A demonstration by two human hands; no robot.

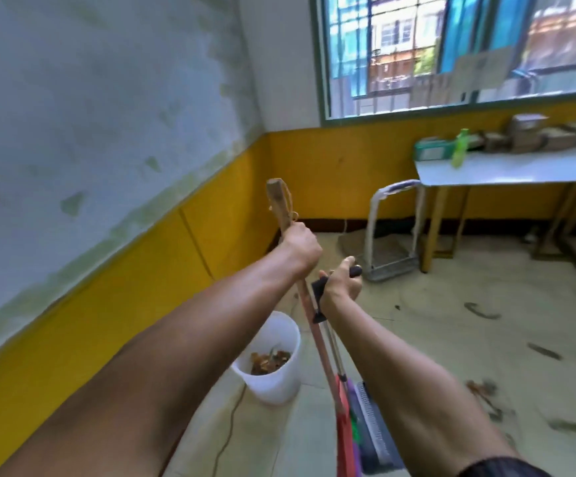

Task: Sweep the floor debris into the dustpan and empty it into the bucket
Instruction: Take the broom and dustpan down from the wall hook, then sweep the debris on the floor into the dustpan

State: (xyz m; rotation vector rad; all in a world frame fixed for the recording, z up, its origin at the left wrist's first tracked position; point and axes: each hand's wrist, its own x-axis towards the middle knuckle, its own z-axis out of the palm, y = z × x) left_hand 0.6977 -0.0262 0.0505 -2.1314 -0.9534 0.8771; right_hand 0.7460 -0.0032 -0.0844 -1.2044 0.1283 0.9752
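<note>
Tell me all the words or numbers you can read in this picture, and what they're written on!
None can be read.
Paper sheet taped on the window: blurred, no letters or numbers can be made out.
Green box on the table: pale label, too blurred to read.
Green bottle: too small and blurred to tell.
Brown boxes by the wall: nothing legible.
White bucket, broom handle and dustpan: no writing visible.

bucket point(273, 359) hugs wall point(107, 270) — floor point(452, 304) rightward open
</note>
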